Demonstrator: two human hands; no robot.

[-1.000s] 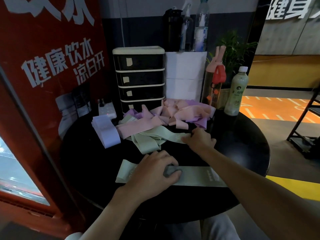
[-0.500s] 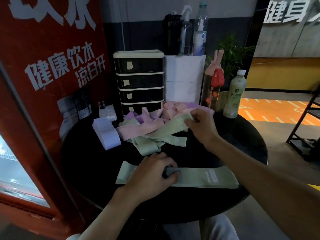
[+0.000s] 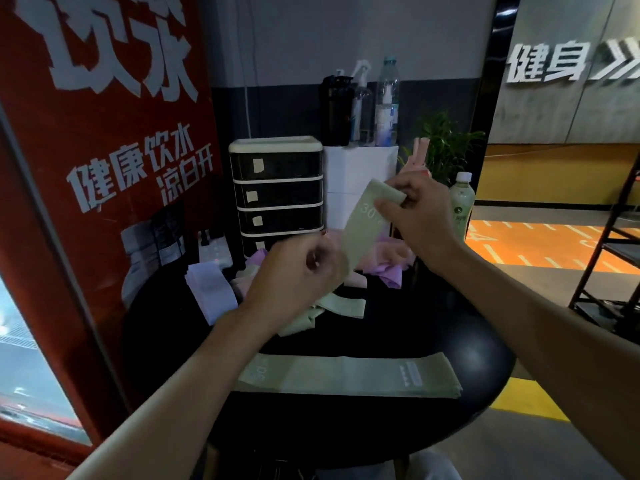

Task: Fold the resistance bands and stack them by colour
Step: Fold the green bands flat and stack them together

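Green resistance band (image 3: 362, 233) is held up in the air, off the table, in front of the black drawer unit (image 3: 277, 192) near its right edge. It is stretched on a slant between both hands. "30" is printed near its upper end.

Right hand (image 3: 415, 220) pinches the upper end, thumb and fingers closed on the fabric, about level with the unit's second drawer. Left hand (image 3: 298, 275) is curled in a fist round the lower end, in front of the unit's bottom drawer.

Round black table (image 3: 346, 431) carries the drawer unit at its far side.
- Flat stack of green bands (image 3: 346, 377): well in front of the unit, lying crosswise, "30" at the left end, label patch near the right end.
- Loose green bands (image 3: 341, 304): crumpled between that stack and the unit, partly hidden by the left forearm.
- Pile of pink and purple bands (image 3: 391, 268): just front-right of the unit.
- Folded lilac stack (image 3: 211, 289): front-left of the unit.
- White power strip (image 3: 214, 251): just left of the unit.
- White box (image 3: 360, 168): just beside the unit's right side.
- Pale green drink bottle (image 3: 462, 202): further right of the unit, partly behind the right hand.
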